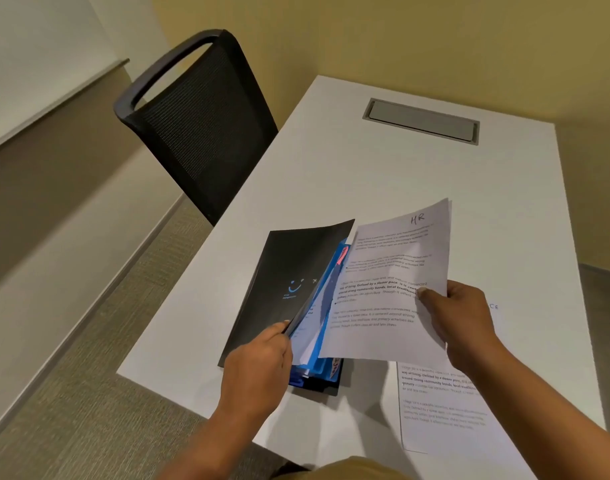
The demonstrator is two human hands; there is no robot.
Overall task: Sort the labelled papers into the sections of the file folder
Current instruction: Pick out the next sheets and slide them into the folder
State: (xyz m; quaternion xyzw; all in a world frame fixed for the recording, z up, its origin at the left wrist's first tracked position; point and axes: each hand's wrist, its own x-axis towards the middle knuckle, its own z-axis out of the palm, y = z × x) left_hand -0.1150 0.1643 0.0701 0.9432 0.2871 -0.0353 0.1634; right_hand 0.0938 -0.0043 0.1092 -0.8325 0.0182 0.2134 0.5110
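Folder [289, 289] sits near the worktop's [366, 168] near-left corner, spine to the left, long axis running near-to-far. Left hand [258, 362] is pinched on the near edge of the black cover [296, 268] and props it up like a tent, so the blue section dividers [326, 306] fan open towards the right. A pink tab [342, 255] shows at the far end of the dividers; can't read its label.

Right hand [466, 323] is clamped on the right edge of the HR sheet [390, 289], thumb on top, fingers beneath. Sheet is held clear of the worktop, tilted, long axis roughly parallel to the folder's, its left edge overlapping the open dividers.

Key relation: the gap is directly left of the sheet, so my read is a short leftward slide from the right hand into whichever section is HR. Left hand only has to hold the gap.

More printed sheets [445, 410] lie flat at the near edge, under the right forearm, still to sort.
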